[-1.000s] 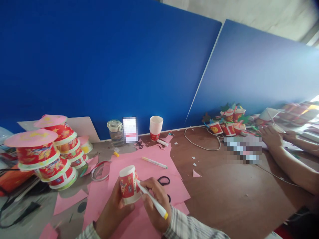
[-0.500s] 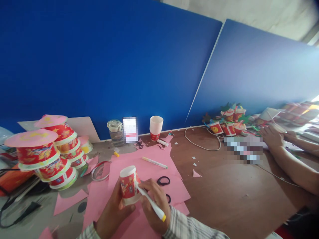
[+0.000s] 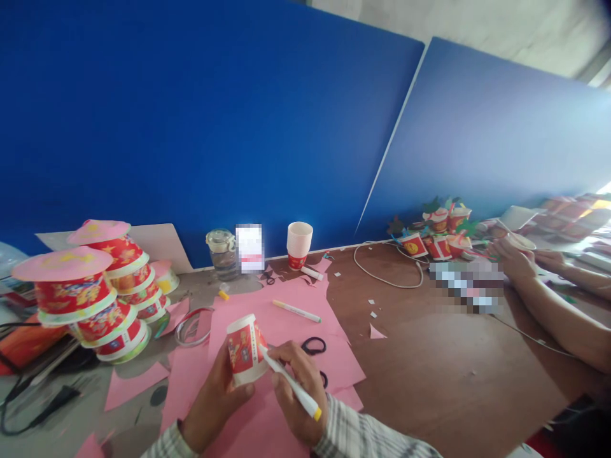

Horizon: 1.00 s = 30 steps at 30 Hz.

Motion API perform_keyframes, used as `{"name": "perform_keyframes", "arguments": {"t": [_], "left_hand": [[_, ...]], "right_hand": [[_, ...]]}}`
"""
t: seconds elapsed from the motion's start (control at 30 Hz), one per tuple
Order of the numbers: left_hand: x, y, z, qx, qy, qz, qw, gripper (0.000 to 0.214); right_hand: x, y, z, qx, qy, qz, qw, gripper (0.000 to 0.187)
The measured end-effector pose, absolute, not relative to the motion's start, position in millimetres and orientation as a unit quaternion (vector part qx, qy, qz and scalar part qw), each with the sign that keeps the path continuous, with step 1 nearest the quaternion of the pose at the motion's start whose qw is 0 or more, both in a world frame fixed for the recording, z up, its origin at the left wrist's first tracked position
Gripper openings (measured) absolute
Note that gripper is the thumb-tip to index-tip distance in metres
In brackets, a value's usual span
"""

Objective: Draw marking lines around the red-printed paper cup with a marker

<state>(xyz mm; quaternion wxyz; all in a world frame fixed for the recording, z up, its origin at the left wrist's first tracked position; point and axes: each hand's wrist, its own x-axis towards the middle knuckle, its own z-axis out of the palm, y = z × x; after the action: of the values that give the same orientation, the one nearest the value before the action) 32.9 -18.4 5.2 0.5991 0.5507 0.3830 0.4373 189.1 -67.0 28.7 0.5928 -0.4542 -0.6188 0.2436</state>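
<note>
My left hand [image 3: 212, 401] is wrapped round an upside-down red and white paper cup [image 3: 244, 350], held above the pink paper sheets [image 3: 286, 318]. My right hand [image 3: 298, 391] grips a white marker with a yellow end [image 3: 292, 385], its tip touching the cup's side. Black scissors [image 3: 314, 346] lie on the pink paper just beyond my right hand. A second white marker [image 3: 296, 311] lies further back on the paper.
Stacks of red cups with pink lids [image 3: 90, 286] stand at the left. A glass jar [image 3: 222, 254], a cup stack [image 3: 298, 245] and a white cable [image 3: 386, 270] sit near the blue partition [image 3: 214, 127]. Another person's arms [image 3: 548, 299] work at the right beside decorated cups [image 3: 436, 238].
The cup has tilted slightly to the left in my left hand, with the marker tip still on it. The other person's hands shifted a little at the right.
</note>
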Motion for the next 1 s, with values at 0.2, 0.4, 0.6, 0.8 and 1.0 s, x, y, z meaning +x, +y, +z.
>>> {"name": "perform_keyframes", "arguments": {"t": [0.2, 0.4, 0.6, 0.8, 1.0], "left_hand": [[33.6, -18.2, 5.8, 0.533, 0.389, 0.453, 0.6, 0.07], [35.9, -19.6, 6.2, 0.523, 0.387, 0.463, 0.603, 0.071], [35.5, -19.8, 6.6, 0.543, 0.39, 0.454, 0.589, 0.066], [33.3, -17.4, 2.3, 0.553, 0.397, 0.449, 0.579, 0.067], [35.2, -17.6, 1.6, 0.538, 0.394, 0.46, 0.586, 0.065]], "right_hand": [[189.7, -64.4, 21.9, -0.482, -0.603, 0.249, 0.585, 0.016], [189.6, -62.9, 21.3, -0.49, -0.6, 0.257, 0.578, 0.019], [188.9, -61.8, 20.7, -0.492, -0.603, 0.256, 0.573, 0.019], [187.5, -66.9, 23.2, -0.454, -0.636, 0.246, 0.574, 0.021], [182.9, -68.8, 18.2, -0.435, -0.654, 0.205, 0.583, 0.02]]}}
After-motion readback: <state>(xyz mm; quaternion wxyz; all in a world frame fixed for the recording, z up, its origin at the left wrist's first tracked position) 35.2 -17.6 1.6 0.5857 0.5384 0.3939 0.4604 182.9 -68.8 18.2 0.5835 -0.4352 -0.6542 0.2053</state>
